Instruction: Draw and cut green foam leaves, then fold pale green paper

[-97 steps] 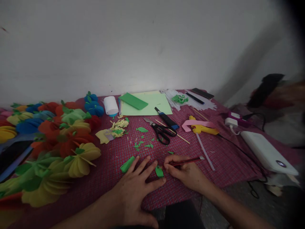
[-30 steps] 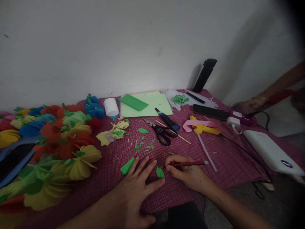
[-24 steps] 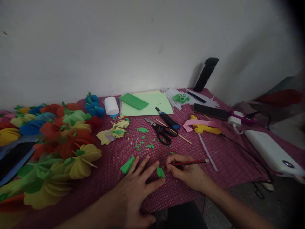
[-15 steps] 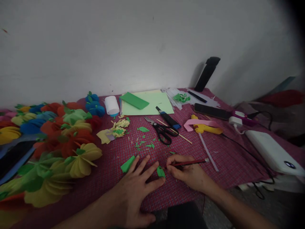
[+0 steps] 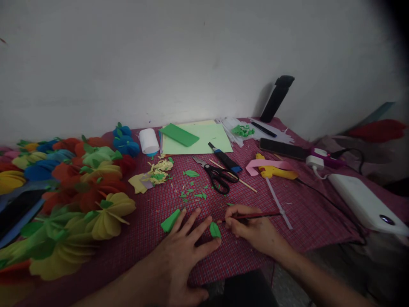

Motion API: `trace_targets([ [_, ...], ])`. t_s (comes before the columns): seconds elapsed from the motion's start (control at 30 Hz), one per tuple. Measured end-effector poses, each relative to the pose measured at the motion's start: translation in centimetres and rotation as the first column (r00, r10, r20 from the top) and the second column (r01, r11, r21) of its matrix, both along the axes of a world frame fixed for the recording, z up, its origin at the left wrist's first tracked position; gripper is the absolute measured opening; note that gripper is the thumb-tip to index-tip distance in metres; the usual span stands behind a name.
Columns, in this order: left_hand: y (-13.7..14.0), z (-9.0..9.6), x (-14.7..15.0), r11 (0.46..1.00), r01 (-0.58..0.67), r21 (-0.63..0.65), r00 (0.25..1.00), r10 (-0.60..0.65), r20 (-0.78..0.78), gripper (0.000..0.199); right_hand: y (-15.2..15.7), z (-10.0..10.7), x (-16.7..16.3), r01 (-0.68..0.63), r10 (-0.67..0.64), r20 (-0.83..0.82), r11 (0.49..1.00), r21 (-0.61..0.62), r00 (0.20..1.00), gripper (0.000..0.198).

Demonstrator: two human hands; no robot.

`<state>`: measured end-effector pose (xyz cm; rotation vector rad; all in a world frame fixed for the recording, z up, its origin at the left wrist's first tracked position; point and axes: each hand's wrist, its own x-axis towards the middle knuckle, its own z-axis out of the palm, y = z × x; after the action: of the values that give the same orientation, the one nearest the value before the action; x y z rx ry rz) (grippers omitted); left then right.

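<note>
My left hand (image 5: 187, 245) lies flat with its fingers spread on the checked cloth. A small green paper leaf (image 5: 215, 230) sits between its index finger and thumb. At its fingertips on the other side, partly covered, is a folded green paper piece (image 5: 170, 220). In my right hand (image 5: 249, 228) a dark red pencil (image 5: 266, 214) is pinched, its tip pointing left just beside the leaf; whether it touches cannot be made out. Beyond the hands lie another green leaf (image 5: 191, 173) and several green paper scraps (image 5: 200, 195).
Black-handled scissors (image 5: 220, 177), a utility knife (image 5: 225, 159) and a wooden stick (image 5: 247, 185) lie ahead. Paper flowers (image 5: 108, 217) crowd the left. To the right are a yellow glue gun (image 5: 277, 172) and a white power bank (image 5: 364, 202). Paper sheets (image 5: 209, 136) rest near the wall.
My right hand has shifted slightly right, drawing the pencil tip a little away from the leaf. The left hand stays in place. The view has moved slightly.
</note>
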<state>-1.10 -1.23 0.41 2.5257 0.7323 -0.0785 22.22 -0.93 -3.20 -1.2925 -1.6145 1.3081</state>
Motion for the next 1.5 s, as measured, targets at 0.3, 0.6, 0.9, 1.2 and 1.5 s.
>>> trace_targets([
  [0.3, 0.01, 0.09, 0.08, 1.0, 0.01, -0.014, 1.0, -0.01, -0.012, 0.086, -0.11, 0.56, -0.08, -0.061, 0.057, 0.067, 0.996, 0.069, 0.996, 0.009],
  [0.6, 0.08, -0.04, 0.08, 1.0, 0.009, -0.006, 1.0, -0.009, -0.009, 0.087, -0.28, 0.3, -0.05, -0.105, 0.097, 0.089, 0.991, 0.088, 0.991, 0.01],
  [0.9, -0.01, -0.13, -0.07, 1.0, 0.01, 0.004, 1.0, -0.01, -0.002, 0.089, -0.18, 0.16, -0.01, -0.069, 0.067, 0.035, 0.995, 0.069, 0.997, 0.008],
  [1.2, 0.16, -0.4, -0.34, 0.999, 0.04, 0.01, 0.999, -0.04, 0.01, 0.088, -0.37, 0.79, -0.09, -0.065, 0.063, 0.033, 0.995, 0.071, 0.997, 0.009],
  [1.5, 0.1, -0.68, -0.32, 0.999, 0.035, 0.014, 0.999, -0.035, 0.023, 0.088, -0.54, 0.56, -0.25, -0.1, 0.093, 0.075, 0.99, 0.095, 0.993, 0.013],
])
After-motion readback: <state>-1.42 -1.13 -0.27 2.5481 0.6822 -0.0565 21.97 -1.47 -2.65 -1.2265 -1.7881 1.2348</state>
